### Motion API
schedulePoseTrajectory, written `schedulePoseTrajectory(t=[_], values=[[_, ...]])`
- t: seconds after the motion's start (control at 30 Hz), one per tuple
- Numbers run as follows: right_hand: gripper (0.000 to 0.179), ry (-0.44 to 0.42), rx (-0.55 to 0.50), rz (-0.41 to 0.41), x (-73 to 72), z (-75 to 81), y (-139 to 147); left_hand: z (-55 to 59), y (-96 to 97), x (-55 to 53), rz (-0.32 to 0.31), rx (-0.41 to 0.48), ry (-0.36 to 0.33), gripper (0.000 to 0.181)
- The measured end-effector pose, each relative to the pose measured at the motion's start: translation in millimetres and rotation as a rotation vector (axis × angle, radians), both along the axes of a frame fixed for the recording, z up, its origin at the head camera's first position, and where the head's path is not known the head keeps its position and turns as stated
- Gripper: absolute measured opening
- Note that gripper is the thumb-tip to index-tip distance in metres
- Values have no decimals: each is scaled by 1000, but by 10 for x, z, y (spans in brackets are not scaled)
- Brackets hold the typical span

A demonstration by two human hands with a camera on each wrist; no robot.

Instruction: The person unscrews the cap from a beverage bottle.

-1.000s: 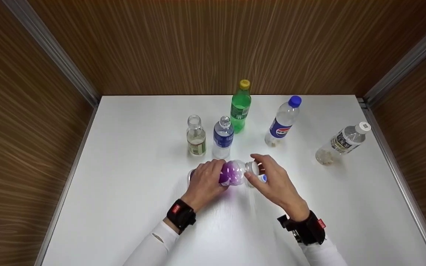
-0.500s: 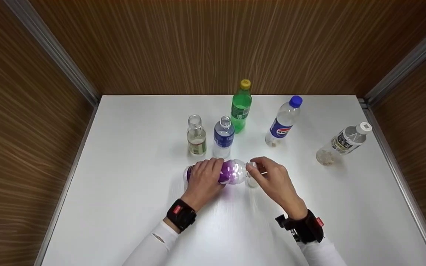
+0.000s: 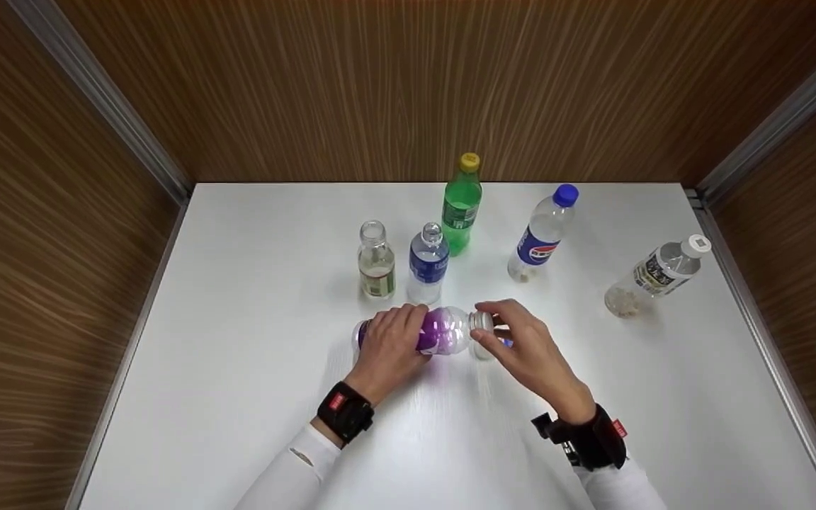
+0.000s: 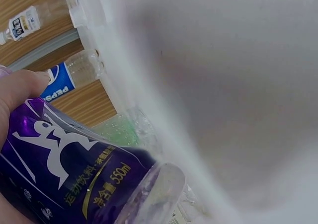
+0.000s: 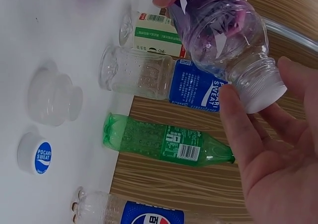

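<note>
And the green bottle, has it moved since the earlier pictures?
No. Relative to the table's back edge, the green bottle stands in the same place.

Right hand (image 3: 530, 348) spreads wider round white cap (image 5: 266, 91) than half second ago — blue-topped cap (image 3: 507, 343), hidden then, partly shows in head view.

Purple-labelled bottle (image 5: 223, 33) is glossy see-through plastic, ridged plastic cap (image 5: 266, 91), smooth semi-shiny tabletop (image 3: 238, 354), and the back wall's (image 3: 408, 92) totally wood-look.

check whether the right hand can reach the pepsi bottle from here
Probably yes: nothing visible stands between the right hand and the Pepsi bottle, though that hand is around the cap of the purple bottle.
</note>
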State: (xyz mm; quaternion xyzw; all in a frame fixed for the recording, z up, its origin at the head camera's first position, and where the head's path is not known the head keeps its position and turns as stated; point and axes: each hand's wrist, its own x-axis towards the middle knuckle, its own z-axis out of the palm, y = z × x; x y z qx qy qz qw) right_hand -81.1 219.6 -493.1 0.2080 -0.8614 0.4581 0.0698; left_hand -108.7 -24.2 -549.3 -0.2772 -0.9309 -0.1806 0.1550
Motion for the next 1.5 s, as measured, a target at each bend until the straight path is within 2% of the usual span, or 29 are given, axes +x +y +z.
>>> schedulePoseTrajectory(t=[0.47,0.73,1.13,1.3,1.5], values=[[39,62,-53,100,0,-18,39,-10,-7,2,0,25,-44,72],[41,160,5,105,-13,-21,46,2,-8,10,6,29,-66,72],[48,58,-50,84,5,-3,56,-14,-87,-26,30,51,-42,74],[48,66,-40,72,-7,-23,64,-29,-151,-41,38,88,-32,70],[48,90,10,27,-29,-106,74,-56,-239,-46,60,143,-52,67]])
